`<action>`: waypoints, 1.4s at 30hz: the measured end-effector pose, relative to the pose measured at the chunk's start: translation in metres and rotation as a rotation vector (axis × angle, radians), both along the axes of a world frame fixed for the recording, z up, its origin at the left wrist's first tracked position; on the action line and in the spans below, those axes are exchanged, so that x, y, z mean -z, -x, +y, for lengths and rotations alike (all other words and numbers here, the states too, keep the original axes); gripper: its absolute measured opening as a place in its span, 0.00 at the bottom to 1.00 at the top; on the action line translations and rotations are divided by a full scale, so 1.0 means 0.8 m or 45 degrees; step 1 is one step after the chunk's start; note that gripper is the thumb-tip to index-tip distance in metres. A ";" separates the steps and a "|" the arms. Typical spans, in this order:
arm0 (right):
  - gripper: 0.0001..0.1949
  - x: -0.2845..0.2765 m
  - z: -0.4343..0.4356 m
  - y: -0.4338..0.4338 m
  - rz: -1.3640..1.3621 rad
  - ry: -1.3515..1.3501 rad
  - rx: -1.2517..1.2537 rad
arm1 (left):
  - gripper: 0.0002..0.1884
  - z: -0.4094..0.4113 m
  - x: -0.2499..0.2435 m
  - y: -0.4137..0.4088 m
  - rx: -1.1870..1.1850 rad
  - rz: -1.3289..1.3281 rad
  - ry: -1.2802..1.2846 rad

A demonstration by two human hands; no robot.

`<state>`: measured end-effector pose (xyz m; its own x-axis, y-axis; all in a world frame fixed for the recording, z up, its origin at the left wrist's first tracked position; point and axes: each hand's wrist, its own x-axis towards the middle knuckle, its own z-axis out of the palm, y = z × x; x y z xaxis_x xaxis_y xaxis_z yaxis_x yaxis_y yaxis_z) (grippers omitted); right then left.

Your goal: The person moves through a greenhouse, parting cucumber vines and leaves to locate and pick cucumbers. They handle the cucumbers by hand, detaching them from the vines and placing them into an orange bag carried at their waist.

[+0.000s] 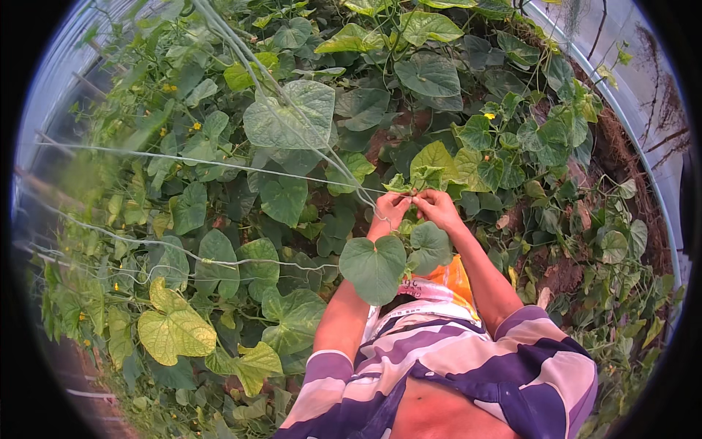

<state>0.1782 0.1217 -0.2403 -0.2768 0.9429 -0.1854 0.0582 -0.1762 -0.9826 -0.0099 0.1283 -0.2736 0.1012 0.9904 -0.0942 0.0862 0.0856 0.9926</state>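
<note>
My left hand [390, 207] and my right hand [437, 209] meet in front of my body, with thumbs and forefingers pinched together. A thin, taut white string [219, 163] runs from the left to the pinched fingertips. Right there stands the leafy tip of a cucumber-like vine [428, 176]; the fingers hide exactly how string and stem meet. A bundle of pale strings [285, 101] slants down from above to my left wrist. Two broad green leaves, a heart-shaped leaf [374, 269] and a smaller leaf [430, 247], hang below my hands.
Dense vines with yellow flowers [490, 116] surround me. Slack twisted cords [219, 262] cross on the left. An orange and white printed sack [455, 285] is at my waist. A pale curved tube [630, 131] edges plastic sheeting [658, 66] on the right. Bare soil [565, 277] shows between leaves.
</note>
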 end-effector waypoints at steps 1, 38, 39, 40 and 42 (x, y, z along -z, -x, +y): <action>0.13 0.004 0.004 -0.005 -0.013 -0.014 -0.015 | 0.15 -0.006 -0.020 -0.007 0.003 -0.084 -0.004; 0.16 -0.178 -0.056 -0.010 0.317 -0.598 -0.374 | 0.18 -0.005 -0.019 0.004 -0.044 -0.129 -0.141; 0.15 -0.171 -0.053 -0.013 0.224 -0.704 -0.321 | 0.18 -0.005 -0.021 0.003 -0.037 -0.118 -0.137; 0.14 -0.171 -0.053 -0.017 0.265 -0.684 -0.314 | 0.18 -0.007 -0.023 0.006 -0.047 -0.106 -0.130; 0.12 -0.177 -0.060 -0.029 0.163 -0.659 -0.311 | 0.19 -0.012 -0.030 0.010 -0.040 -0.047 -0.099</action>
